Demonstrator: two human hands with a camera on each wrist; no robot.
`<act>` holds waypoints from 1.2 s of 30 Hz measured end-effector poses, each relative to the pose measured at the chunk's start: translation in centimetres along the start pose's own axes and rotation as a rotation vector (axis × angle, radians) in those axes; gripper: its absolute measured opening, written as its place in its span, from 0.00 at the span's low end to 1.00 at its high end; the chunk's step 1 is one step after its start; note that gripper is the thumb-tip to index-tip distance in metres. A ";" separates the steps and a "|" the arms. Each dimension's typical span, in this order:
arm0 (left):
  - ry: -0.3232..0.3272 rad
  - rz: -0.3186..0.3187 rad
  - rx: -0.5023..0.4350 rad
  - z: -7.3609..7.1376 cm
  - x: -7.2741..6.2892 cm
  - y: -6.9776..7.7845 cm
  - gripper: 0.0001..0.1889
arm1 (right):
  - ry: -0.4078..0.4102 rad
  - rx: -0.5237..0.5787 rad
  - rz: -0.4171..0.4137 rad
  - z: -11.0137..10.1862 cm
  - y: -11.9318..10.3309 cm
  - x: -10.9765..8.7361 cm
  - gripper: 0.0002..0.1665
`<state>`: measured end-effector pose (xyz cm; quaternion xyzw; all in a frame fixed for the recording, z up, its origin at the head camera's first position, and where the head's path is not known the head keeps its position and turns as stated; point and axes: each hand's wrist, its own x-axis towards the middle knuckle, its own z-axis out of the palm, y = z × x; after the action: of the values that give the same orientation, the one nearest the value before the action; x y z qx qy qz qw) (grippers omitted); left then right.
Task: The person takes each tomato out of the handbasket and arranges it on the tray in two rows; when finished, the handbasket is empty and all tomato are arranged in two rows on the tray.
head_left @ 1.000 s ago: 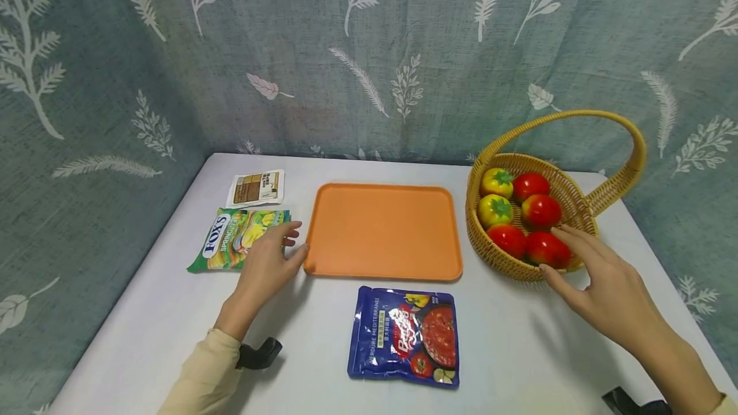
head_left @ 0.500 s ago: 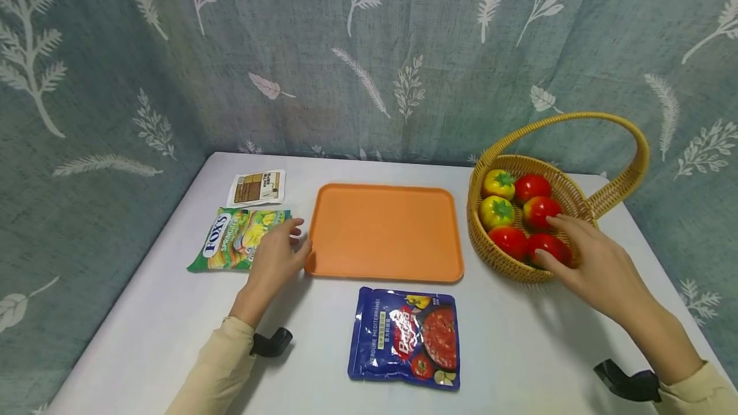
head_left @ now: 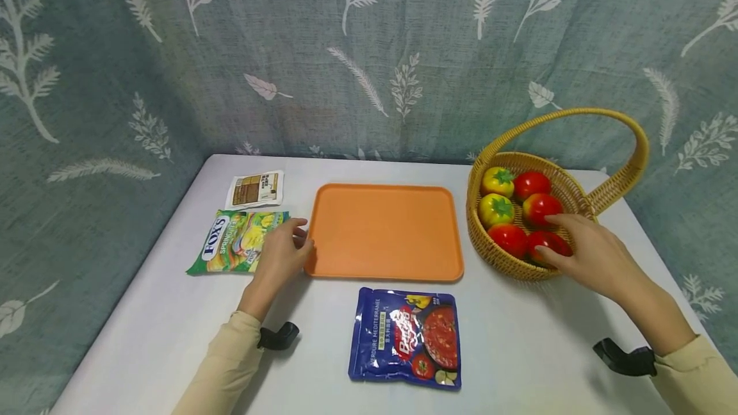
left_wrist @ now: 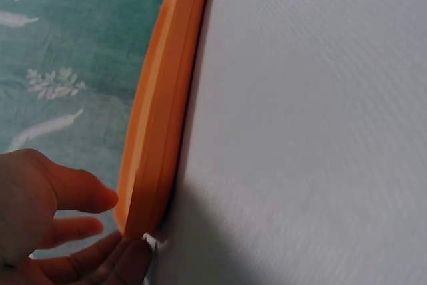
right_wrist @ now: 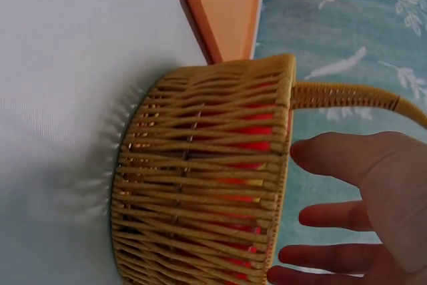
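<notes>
Leafy cloth (head_left: 311, 123) backs a white table (head_left: 323, 357), where the basket's (head_left: 489, 253) front-right tomato (head_left: 549, 239) lies just below the spread thumb and fingers of the right hand (head_left: 596, 256), while the left hand (head_left: 281, 255), fingers apart, is farther off by the tray (head_left: 385, 230).

This looks like a small staged booth; which building holds it cannot be told. Leaf-print cloth (head_left: 369, 82) hangs round a white counter (head_left: 323, 344) at nine, twelve and three o'clock. Groceries give it a kitchen air: about the tray (head_left: 383, 230), packets (head_left: 230, 245) lie at nine, a pouch (head_left: 403, 339) at six, a basket (right_wrist: 200, 185) at three.
</notes>
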<state>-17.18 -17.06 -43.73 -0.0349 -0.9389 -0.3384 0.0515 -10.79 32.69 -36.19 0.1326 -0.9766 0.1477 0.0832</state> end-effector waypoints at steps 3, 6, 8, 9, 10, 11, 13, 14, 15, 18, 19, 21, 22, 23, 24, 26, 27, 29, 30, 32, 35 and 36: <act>0.023 0.009 0.000 0.3 0.2 0.0 0.22 | -0.046 0.016 0.012 0.0 0.4 0.4 0.35; 0.036 0.012 0.007 0.6 0.3 0.1 0.22 | -0.089 0.028 0.019 0.1 0.8 0.7 0.36; 0.037 0.007 0.012 0.6 0.2 -0.1 0.21 | -0.122 0.033 0.016 0.2 0.9 1.1 0.37; 0.034 0.002 0.014 0.6 0.2 -0.2 0.21 | -0.139 0.035 0.017 0.3 1.0 1.2 0.37; 0.032 -0.001 0.017 0.6 0.1 -0.3 0.21 | -0.153 0.034 0.018 0.3 1.0 1.3 0.38; 0.031 -0.003 0.021 0.5 0.1 -0.4 0.21 | -0.169 0.033 0.020 0.4 1.1 1.5 0.38; 0.027 -0.001 0.031 0.5 0.1 -0.5 0.21 | -0.197 0.028 0.021 0.5 1.2 1.7 0.40; 0.026 0.005 0.039 0.5 0.2 -0.5 0.21 | -0.209 0.024 0.025 0.6 1.4 1.7 0.40; 0.025 0.012 0.048 0.5 0.2 -0.5 0.21 | -0.218 0.021 0.028 0.7 1.5 1.8 0.40; 0.022 0.026 0.074 0.6 0.5 -0.2 0.21 | -0.239 0.011 0.030 0.8 1.8 1.8 0.40; 0.021 0.029 0.080 0.6 0.5 -0.1 0.20 | -0.244 0.010 0.029 0.8 1.9 1.8 0.39; 0.024 0.028 0.089 0.7 0.6 0.1 0.20 | -0.253 0.010 0.025 0.9 2.0 1.8 0.39; 0.026 0.026 0.093 0.7 0.6 0.2 0.20 | -0.257 0.012 0.024 0.9 2.1 1.8 0.38; 0.030 0.026 0.096 0.8 0.6 0.3 0.20 | -0.260 0.014 0.023 0.9 2.1 1.8 0.38; 0.033 0.027 0.098 0.8 0.6 0.4 0.20 | -0.260 0.017 0.023 1.0 2.2 1.8 0.38; 0.038 0.029 0.101 0.9 0.6 0.4 0.20 | -0.261 0.023 0.028 1.0 2.2 1.8 0.38; 0.041 0.029 0.103 0.9 0.5 0.4 0.20 | -0.260 0.025 0.031 1.0 2.2 1.8 0.38; 0.047 0.028 0.104 0.9 0.5 0.4 0.19 | -0.249 0.029 0.029 1.2 2.2 1.8 0.38; 0.050 0.026 0.104 1.0 0.5 0.4 0.19 | -0.244 0.030 0.026 1.2 2.1 1.8 0.38; 0.056 0.022 0.108 1.0 0.5 0.4 0.18 | -0.229 0.033 0.020 1.4 2.1 1.8 0.37; 0.055 0.017 0.116 0.9 0.5 0.4 0.19 | -0.217 0.041 0.016 1.6 2.0 1.9 0.36; 0.052 0.016 0.119 0.9 0.5 0.4 0.19 | -0.216 0.042 0.019 1.6 2.0 1.9 0.36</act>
<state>-17.68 -16.20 -44.12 -0.0305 -0.9554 -0.2825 0.0805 -13.36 33.61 -37.84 0.1404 -0.9777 0.1539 -0.0267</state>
